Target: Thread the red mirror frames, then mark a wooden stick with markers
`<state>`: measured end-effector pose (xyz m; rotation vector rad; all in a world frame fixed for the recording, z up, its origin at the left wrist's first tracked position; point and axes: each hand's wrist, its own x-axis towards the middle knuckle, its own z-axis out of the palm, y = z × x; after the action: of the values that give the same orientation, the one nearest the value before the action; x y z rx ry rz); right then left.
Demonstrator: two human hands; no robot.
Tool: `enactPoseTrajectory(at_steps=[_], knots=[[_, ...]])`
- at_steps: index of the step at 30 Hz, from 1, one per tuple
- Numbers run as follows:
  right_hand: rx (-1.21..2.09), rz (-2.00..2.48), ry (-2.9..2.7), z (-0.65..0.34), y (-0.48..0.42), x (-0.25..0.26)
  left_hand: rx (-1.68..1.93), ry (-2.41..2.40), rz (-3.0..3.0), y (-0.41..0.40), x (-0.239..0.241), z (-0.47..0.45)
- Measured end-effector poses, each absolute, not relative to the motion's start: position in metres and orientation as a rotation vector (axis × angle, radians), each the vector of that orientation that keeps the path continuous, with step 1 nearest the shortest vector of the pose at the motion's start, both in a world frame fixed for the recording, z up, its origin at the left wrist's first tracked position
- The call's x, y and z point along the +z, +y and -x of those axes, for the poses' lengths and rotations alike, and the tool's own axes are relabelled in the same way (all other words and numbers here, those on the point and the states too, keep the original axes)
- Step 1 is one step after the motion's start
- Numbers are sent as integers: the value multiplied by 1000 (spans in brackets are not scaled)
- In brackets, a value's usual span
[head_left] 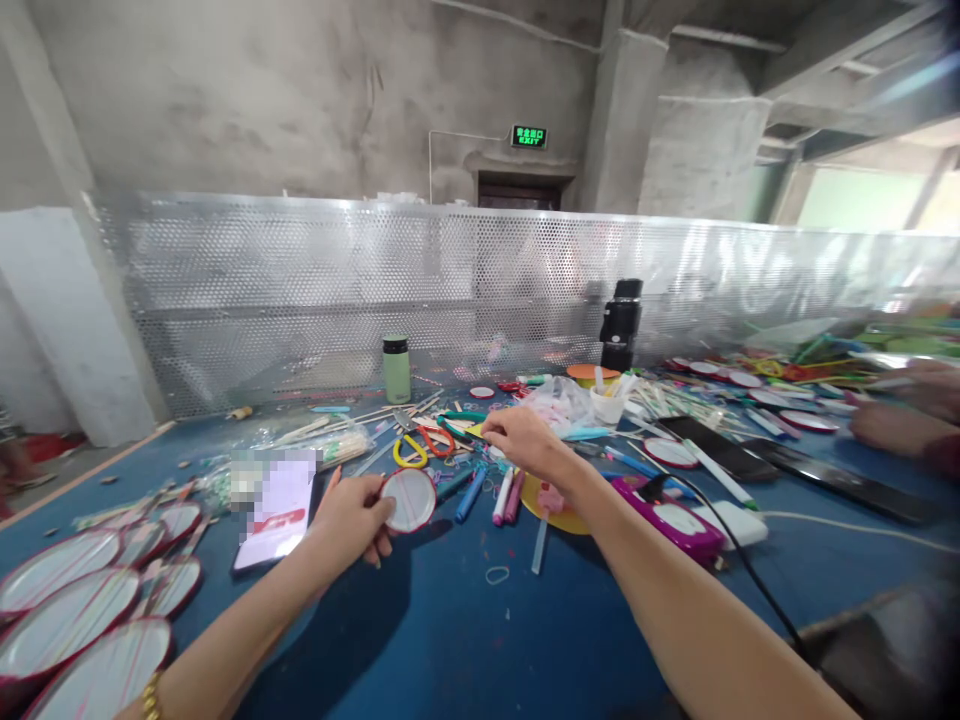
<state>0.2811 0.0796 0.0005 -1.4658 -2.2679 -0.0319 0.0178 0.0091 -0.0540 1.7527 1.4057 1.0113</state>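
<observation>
My left hand [352, 520] is closed on a small round white disc with a red rim [407, 499], held just above the blue table [465, 640]. My right hand [521, 438] reaches forward over a scatter of marker pens [471, 493] and scissors [420, 445], its fingers curled down among small items; what they pinch, if anything, I cannot make out. A yellow disc [559, 512] lies just under my right wrist.
Several red-rimmed discs [71, 620] are stacked at the near left, beside a phone [274, 510]. A green flask [397, 369] and a black bottle [620, 323] stand by the perforated metal screen. Another person's hands [911, 415] rest at the right. A pink device with a cable [671, 520] lies near my right arm.
</observation>
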Motion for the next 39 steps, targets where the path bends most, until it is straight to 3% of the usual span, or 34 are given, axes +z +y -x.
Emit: enactPoseTrajectory(at_steps=[13,21,29,34,39], knots=[[-26,1593,-2377,-291,99,-14,1057,1364,-1573,4,-55,-21],[81,1308,-2567,-283,89,-12,1236,1400,-1505,5,-39,-14],[-34,1138,-2701,-253,78,-28,1447,1436,-1437,-4,-17,-11],[-119,1262,-2711,-244,83,-36,1455,1402,-1467,0,-23,-13],[-228,1463,-2558,-264,86,-13,1449,1391,-1527,3,-26,-11]])
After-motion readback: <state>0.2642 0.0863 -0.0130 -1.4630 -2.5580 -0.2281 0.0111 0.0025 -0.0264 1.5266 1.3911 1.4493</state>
